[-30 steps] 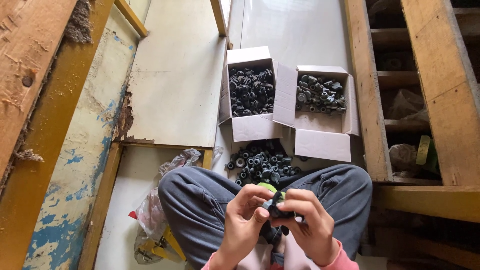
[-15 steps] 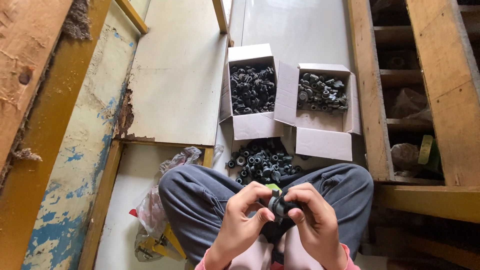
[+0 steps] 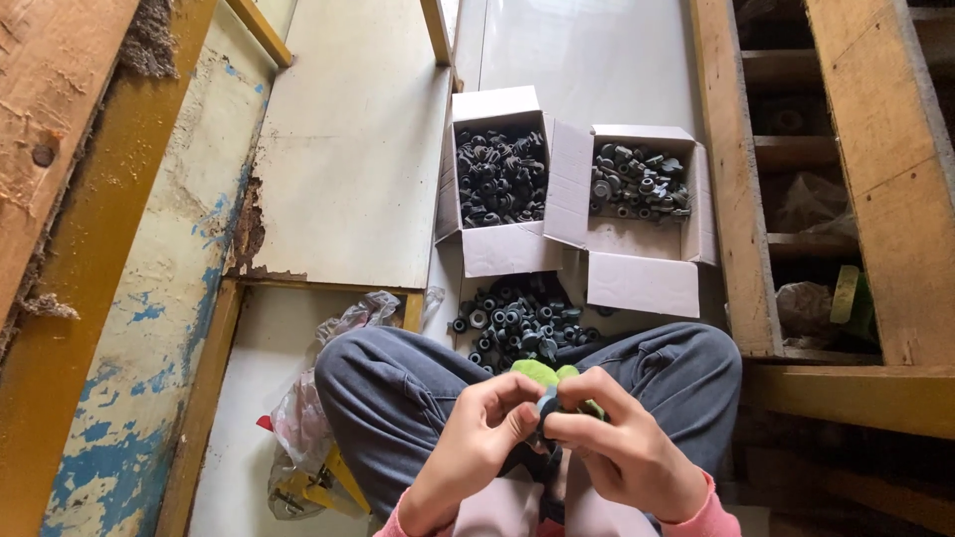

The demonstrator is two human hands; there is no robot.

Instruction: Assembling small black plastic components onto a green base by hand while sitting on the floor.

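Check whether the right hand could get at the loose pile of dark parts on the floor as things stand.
Probably yes. The pile lies uncovered just beyond the crossed legs, with nothing over it. But the right hand and left hand are both pinching a small dark part.

The person wore soft grey trousers [image 3: 398, 398]. The cloth looked thick and had many folds and wrinkles, most of all by the knees. One knee showed at about 8 o'clock in the view, and the other at about 4 o'clock. The person also wore a pink top. Its pink sleeves [image 3: 711, 517] ended in snug cuffs at the wrists, right at the bottom edge, near 5 o'clock and 7 o'clock. The left hand [image 3: 473, 433] and the right hand [image 3: 627, 447] were bare. They had no gloves, no rings and no watch. The fingernails were short and plain.
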